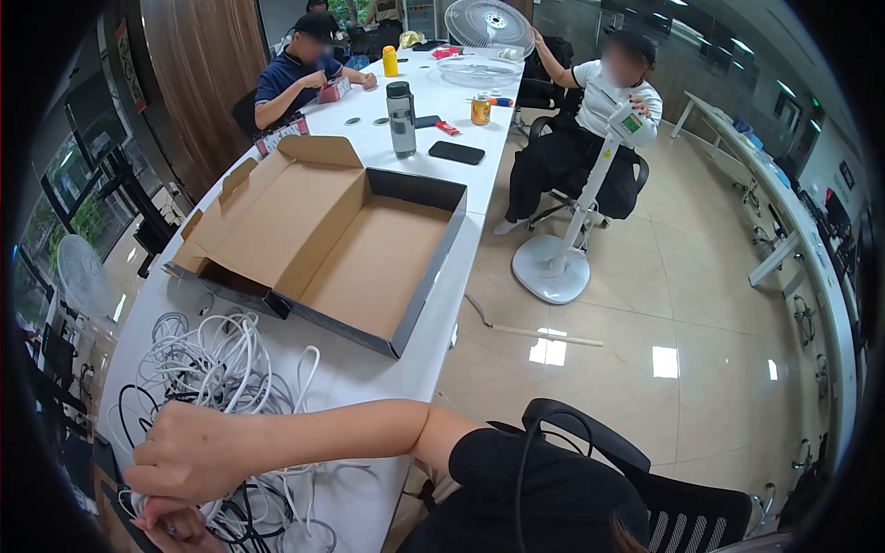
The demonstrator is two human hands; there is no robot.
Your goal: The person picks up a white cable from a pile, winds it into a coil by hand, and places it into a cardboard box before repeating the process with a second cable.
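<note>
Tangled white cables (221, 359), heaped on the table (369, 382) just beyond and around the grip.
Judged light and limp, springy in the loops, smooth-jacketed and so mildly slippery; hardly fragile, save perhaps at the ends. Best taken near a loose end, close to the grip, rather than by a mid-heap loop liable to snag. Right hand (189, 452) curled closed, apparently around white cable; left hand (180, 530) just below, partly hidden, cannot tell whether holding anything. Farther from the grip, beyond the heap: open box (373, 249).
</note>
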